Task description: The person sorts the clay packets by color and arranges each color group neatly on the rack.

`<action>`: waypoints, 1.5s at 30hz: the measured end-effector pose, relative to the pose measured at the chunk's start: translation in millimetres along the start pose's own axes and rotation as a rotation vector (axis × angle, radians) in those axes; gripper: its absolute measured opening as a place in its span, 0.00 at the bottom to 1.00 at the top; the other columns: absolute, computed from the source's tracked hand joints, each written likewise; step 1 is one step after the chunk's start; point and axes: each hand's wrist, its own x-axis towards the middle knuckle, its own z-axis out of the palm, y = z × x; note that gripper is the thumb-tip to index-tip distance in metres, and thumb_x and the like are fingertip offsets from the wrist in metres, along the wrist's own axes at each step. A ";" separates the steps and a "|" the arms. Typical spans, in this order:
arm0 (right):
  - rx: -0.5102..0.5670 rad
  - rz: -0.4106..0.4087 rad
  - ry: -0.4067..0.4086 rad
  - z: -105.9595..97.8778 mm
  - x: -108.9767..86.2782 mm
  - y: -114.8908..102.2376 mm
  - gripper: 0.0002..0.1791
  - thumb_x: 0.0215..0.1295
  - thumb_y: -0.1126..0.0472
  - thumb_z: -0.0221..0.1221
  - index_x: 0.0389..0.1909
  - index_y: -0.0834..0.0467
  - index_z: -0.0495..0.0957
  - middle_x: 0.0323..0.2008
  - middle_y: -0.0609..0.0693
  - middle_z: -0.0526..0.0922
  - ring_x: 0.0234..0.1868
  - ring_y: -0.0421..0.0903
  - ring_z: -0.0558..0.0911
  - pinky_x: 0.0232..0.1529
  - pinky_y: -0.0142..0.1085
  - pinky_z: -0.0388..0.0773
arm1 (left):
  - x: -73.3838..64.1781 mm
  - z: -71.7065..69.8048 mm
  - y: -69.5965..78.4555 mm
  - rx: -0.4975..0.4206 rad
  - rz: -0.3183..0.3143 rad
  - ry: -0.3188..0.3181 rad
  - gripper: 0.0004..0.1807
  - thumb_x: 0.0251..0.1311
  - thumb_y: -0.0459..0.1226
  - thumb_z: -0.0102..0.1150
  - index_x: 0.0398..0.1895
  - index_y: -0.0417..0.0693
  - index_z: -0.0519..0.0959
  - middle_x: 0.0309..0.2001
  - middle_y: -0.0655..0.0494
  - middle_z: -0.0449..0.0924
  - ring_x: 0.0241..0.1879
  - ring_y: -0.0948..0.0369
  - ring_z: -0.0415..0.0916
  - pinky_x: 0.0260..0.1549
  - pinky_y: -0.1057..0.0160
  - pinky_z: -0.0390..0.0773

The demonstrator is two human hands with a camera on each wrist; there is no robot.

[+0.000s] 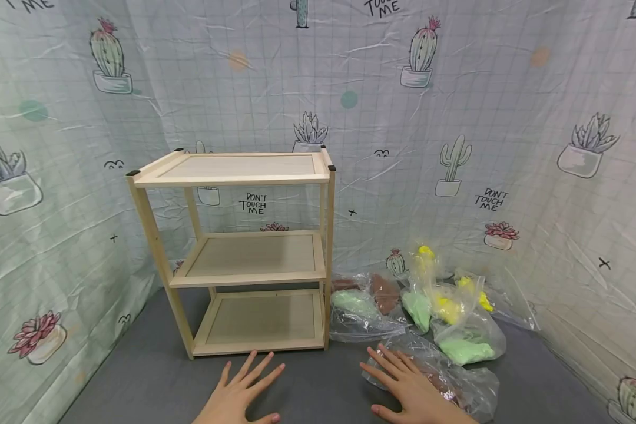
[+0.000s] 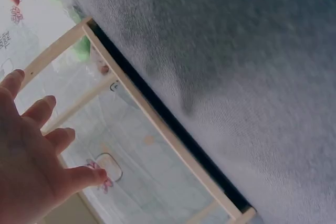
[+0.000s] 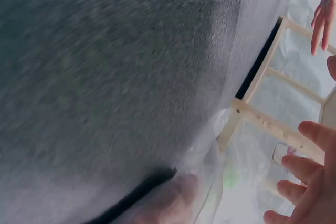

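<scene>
In the head view my left hand (image 1: 238, 393) hovers with spread fingers in front of a three-tier wooden shelf (image 1: 248, 277). The shelf stands upright on the dark grey surface, its tiers bare. My right hand (image 1: 403, 386) has its fingers spread too and overlaps a clear plastic bag (image 1: 474, 386) with brown contents at the front right. Neither hand holds anything. The left wrist view shows the left hand (image 2: 37, 150) with the shelf frame (image 2: 157, 119) behind it. In the right wrist view the right hand (image 3: 315, 182) is near the shelf's post (image 3: 273, 127).
Right of the shelf lie several clear bags: one holds green and brown pieces (image 1: 356, 303), others hold yellow (image 1: 447, 309) and green pieces (image 1: 466, 351). A cactus-print cloth (image 1: 376, 118) hangs behind and at both sides of the grey surface (image 1: 138, 377).
</scene>
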 end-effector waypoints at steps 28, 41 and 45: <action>-0.014 0.020 0.202 -29.6 -41.0 42.0 0.38 0.39 0.51 0.69 0.56 0.55 0.70 0.68 0.41 0.53 0.70 0.32 0.42 0.64 0.20 0.35 | -20.7 -26.2 -36.1 -0.234 0.053 0.472 0.35 0.49 0.40 0.63 0.63 0.57 0.62 0.65 0.60 0.61 0.63 0.83 0.46 0.49 0.52 0.70; -0.025 0.011 0.262 -41.9 -54.9 58.1 0.36 0.40 0.52 0.69 0.55 0.55 0.71 0.58 0.49 0.69 0.63 0.33 0.59 0.55 0.20 0.51 | -25.7 -46.0 -71.6 -0.372 0.034 0.831 0.26 0.46 0.21 0.59 0.52 0.39 0.73 0.52 0.64 0.74 0.51 0.81 0.67 0.45 0.86 0.65; -0.062 0.053 0.258 -44.5 -58.2 60.9 0.38 0.36 0.54 0.71 0.55 0.53 0.70 0.55 0.50 0.72 0.56 0.35 0.65 0.49 0.23 0.59 | -25.2 -49.9 -90.1 -0.479 -0.008 0.918 0.20 0.51 0.21 0.54 0.50 0.33 0.73 0.48 0.61 0.77 0.46 0.78 0.73 0.41 0.83 0.70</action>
